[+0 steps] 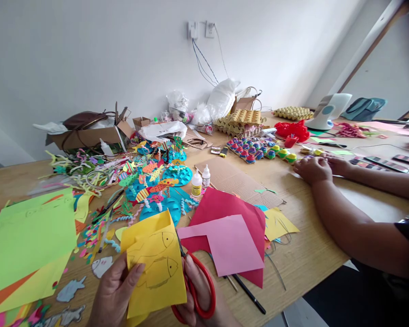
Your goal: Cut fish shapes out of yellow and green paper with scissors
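Note:
My left hand (114,290) grips a folded sheet of yellow paper (157,290), thumb on the front face. Two fish outlines are drawn on it in dark pencil, one above the other. Fingers of my right hand (199,286) are through the red handles of a pair of scissors (209,290), whose dark blades meet the paper's right edge. How far the blades are apart is hard to see. Beneath and to the right lie a pink sheet (236,247) and a dark red sheet (225,206). Cut-out paper fish (102,265) rest left of my left hand.
Light green paper (27,245) covers the table's left side. Behind my hands stand two glue bottles (197,184) and blue bases with paper fish (167,200). Painted egg-carton pieces (248,150) sit farther back. At right, a co-worker's arms (347,218) reach over the table.

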`<state>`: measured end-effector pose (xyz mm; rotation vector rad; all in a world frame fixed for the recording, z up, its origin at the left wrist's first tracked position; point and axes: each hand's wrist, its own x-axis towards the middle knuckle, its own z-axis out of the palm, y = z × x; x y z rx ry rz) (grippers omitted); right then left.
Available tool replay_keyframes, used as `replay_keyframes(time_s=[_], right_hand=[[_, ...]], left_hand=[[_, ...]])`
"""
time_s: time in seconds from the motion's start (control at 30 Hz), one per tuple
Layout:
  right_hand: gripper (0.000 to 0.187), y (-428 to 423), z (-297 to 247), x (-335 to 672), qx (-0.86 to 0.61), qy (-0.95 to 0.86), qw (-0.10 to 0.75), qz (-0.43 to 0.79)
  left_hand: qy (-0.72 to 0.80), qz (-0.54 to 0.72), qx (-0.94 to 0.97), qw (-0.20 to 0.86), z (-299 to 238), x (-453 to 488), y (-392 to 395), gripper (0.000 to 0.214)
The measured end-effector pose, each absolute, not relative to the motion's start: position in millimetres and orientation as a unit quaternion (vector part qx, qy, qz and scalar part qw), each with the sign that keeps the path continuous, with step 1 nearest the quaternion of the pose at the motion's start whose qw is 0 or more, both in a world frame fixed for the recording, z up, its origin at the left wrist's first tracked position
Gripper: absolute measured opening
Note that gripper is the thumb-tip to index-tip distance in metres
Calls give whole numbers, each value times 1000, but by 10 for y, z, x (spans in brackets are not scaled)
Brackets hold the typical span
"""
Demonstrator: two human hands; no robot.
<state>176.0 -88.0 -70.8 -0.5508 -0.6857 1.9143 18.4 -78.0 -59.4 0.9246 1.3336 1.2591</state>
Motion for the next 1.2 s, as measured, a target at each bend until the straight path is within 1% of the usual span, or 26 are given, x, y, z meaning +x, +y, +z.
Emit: replay_keyframes(time_s=[0.23, 0.4, 0.6, 0.73, 0.83, 1.03, 1.2], right_hand=[[63, -883, -665, 1832, -228, -292, 481, 794], [65, -874, -626, 1876, -254, -321, 466, 784], [64, -871, -679, 1868, -249, -309, 455, 797], [66, -860, -722, 1845, -254, -324, 471, 780], [64, -850, -739, 1846, -274, -323, 464, 778], [64, -834, -766, 1899, -241, -327, 441, 800], [64, -837, -789, 1911, -248, -320, 444, 799]], left_hand=[[580, 499, 390, 512, -547, 205, -829, 33], [589, 528, 367, 489, -447, 340, -883, 33], [585, 519, 367, 503, -515, 275, -866, 33], [584, 494, 392, 511, -572, 202, -853, 36], [587, 497, 383, 511, -583, 189, -863, 37], [569, 491, 366, 550, -549, 172, -872, 39], [567, 463, 366, 574, -518, 180, -873, 39]])
